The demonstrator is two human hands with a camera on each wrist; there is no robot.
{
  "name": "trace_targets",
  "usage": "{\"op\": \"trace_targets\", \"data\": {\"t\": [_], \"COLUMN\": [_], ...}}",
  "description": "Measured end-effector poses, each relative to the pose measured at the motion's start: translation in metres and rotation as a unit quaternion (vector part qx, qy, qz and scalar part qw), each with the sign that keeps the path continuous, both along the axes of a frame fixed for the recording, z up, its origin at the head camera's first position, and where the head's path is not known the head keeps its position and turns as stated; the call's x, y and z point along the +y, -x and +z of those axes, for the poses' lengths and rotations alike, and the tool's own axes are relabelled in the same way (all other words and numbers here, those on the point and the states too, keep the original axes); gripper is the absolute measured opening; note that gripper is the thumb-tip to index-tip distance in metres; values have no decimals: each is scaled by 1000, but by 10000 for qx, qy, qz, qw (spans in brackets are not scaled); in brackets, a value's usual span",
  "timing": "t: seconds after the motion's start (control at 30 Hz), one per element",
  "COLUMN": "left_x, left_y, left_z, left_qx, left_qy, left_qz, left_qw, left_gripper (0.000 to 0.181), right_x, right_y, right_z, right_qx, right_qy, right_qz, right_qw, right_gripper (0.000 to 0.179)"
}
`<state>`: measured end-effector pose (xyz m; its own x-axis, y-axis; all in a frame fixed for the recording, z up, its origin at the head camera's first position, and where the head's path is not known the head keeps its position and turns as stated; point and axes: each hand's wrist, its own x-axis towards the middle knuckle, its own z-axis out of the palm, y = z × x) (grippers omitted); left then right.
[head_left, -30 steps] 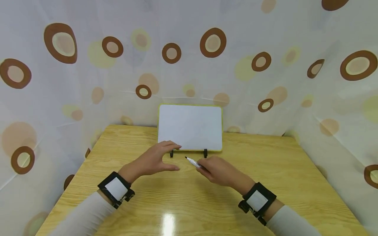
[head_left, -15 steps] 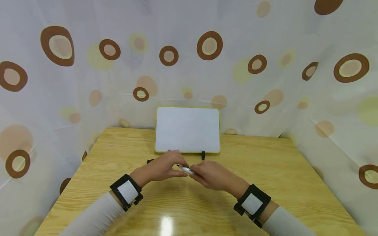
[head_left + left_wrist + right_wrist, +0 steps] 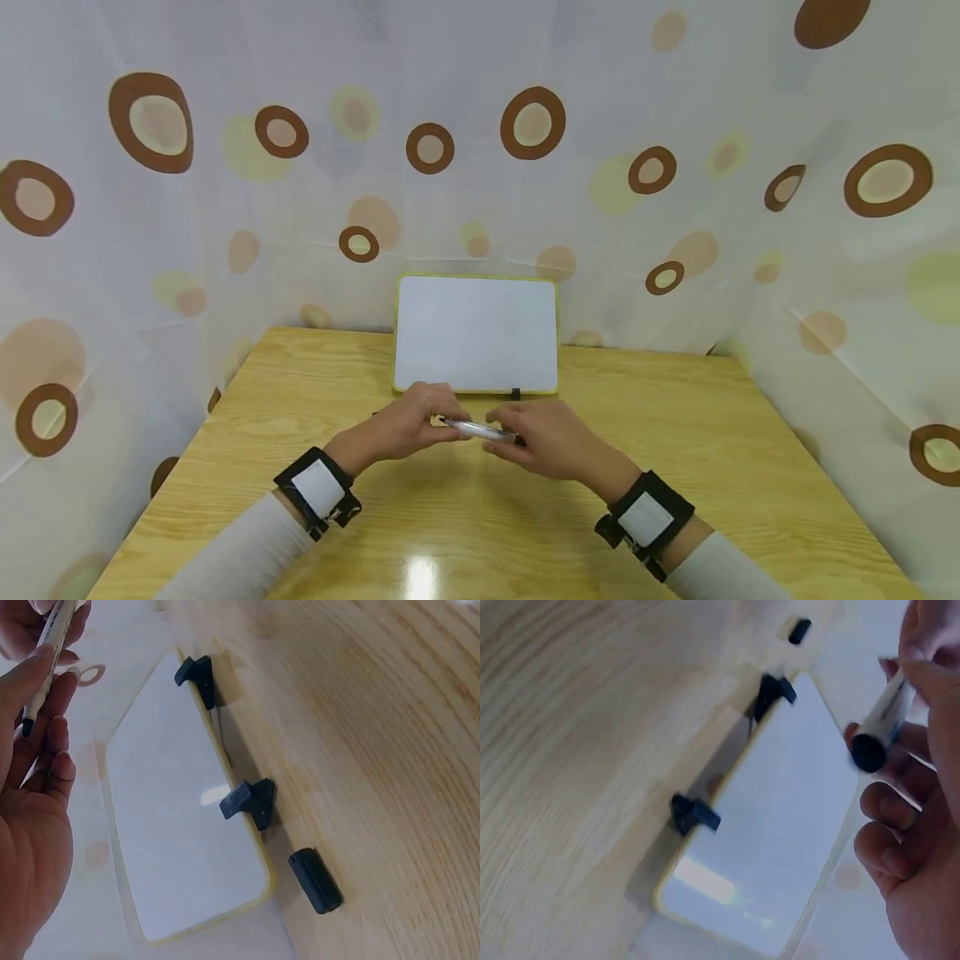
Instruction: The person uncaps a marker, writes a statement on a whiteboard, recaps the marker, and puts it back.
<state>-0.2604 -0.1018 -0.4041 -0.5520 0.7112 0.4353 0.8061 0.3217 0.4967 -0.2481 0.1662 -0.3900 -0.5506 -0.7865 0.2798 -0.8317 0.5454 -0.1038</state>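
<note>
We cannot read any words, numbers or brands here. In the left wrist view we see a line of tiny dark print running along the white barrel of the marker (image 3: 53, 631), but it is too small for us to make out. In the right wrist view, dark markings on the same barrel blur, and we cannot tell letters from pattern. From the head view, too, we find the barrel too small to read.
</note>
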Motion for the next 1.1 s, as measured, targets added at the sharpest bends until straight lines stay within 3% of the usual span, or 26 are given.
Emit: {"op": "trace_targets", "data": {"t": [0.07, 0.13, 0.17, 0.27, 0.33, 0.4, 0.53, 0.63, 0.7, 0.8, 1.1], "left_x": [-7, -13, -15, -14, -8, 1, 23, 33, 35, 34, 28], "left_y": [2, 3, 4, 4, 3, 1, -1, -1, -1, -1, 1], "left_z": [1, 2, 3, 7, 10, 13, 16, 15, 15, 16, 12], "left_qx": [3, 24, 23, 20, 113, 224, 480, 676, 768, 823, 546], "left_qy": [-478, -1010, -1275, -1973, -2317, -2543, -2528, -2350, -2229, -2111, -1834], "left_qz": [307, 689, 889, 1342, 1452, 1416, 1092, 903, 848, 780, 426], "left_qw": [9984, 9925, 9878, 9711, 9618, 9564, 9601, 9654, 9681, 9709, 9806], "left_gripper": [11, 13, 13, 15, 15, 14, 14, 14, 14, 15, 11], "right_x": [10, 21, 26, 34, 31, 21, -7, -22, -27, -31, -31], "right_y": [4, 8, 10, 15, 15, 14, 5, 1, 0, 1, 6], "right_z": [4, 6, 7, 6, 6, 5, 8, 10, 10, 10, 5], "right_qx": [-484, -1321, -1880, -3411, -4187, -4781, -5554, -5803, -5846, -5892, -6253], "right_qy": [558, 1335, 1814, 3070, 3609, 3938, 4453, 4797, 4960, 5099, 4903], "right_qz": [-413, -873, -1021, -1203, -1091, -796, -112, 173, 221, 177, 68], "right_qw": [9964, 9783, 9599, 8803, 8262, 7810, 7022, 6579, 6416, 6265, 6072], "right_gripper": [38, 42, 41, 43, 46, 49, 40, 21, 11, 12, 27]}}
